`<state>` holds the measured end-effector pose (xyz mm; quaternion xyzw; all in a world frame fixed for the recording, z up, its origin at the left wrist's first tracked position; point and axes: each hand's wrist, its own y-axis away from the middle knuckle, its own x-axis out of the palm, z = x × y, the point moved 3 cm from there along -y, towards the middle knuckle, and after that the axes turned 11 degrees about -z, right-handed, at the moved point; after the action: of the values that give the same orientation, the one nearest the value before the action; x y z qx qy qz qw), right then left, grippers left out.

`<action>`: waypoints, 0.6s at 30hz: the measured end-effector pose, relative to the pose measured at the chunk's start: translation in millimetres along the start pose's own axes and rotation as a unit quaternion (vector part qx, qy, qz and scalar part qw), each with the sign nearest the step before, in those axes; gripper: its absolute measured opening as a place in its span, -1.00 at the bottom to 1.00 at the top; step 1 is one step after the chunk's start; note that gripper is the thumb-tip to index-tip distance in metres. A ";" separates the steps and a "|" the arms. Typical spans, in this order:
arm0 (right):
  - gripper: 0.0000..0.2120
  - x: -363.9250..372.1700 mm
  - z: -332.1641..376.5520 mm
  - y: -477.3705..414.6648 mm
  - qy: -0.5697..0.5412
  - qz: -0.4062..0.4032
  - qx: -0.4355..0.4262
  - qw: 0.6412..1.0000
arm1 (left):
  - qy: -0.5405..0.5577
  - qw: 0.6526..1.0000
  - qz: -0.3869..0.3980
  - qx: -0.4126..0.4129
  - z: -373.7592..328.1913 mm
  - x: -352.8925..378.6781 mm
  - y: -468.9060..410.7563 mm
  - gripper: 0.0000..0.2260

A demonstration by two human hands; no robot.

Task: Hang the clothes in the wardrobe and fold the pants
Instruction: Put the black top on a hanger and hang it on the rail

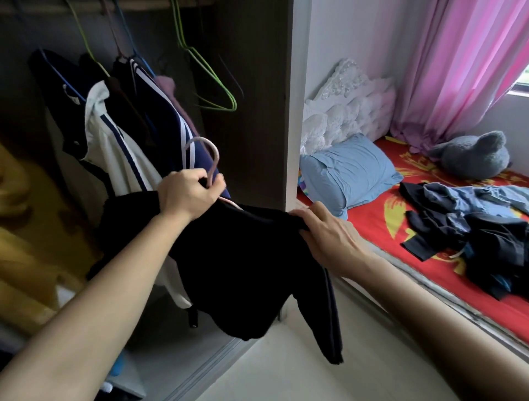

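Item 1: black garment (243, 257), centre of the frame, riding on a pink hanger (214, 160) in front of the open wardrobe (257, 114), not yet on the rail (143, 3). The left hand (189, 191) is gripping the hanger's neck, fingers curled tight around it just under the hook. The hook is standing free above the fist, likely kept clear for catching the rail at the upper left. The right hand (323, 231) is pinching the garment's shoulder at the hanger's far end, fingers closed on the cloth, apparently seating the fabric so it is not slipping off. The body and 1 sleeve are drooping below and between both hands. Item 2: hung clothes (114, 137), upper left, sitting beside 1 empty green hanger (226, 97). Item 3: a pile of dark clothes (486, 237), lying on the red bed (380, 229) at the right, awaiting handling.
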<state>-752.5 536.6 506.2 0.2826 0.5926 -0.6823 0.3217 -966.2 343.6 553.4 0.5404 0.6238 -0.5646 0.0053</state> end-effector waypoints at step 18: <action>-0.71 35.0 -9.1 -62.5 -0.099 0.139 0.025 0.985 | 0.388 0.846 0.271 -0.244 -31.7 23.4 47.6 -0.71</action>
<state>-823.0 547.6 517.3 0.3013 0.4955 -0.6702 0.4632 -924.4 371.2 517.2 0.8443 0.5214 -0.1146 0.0472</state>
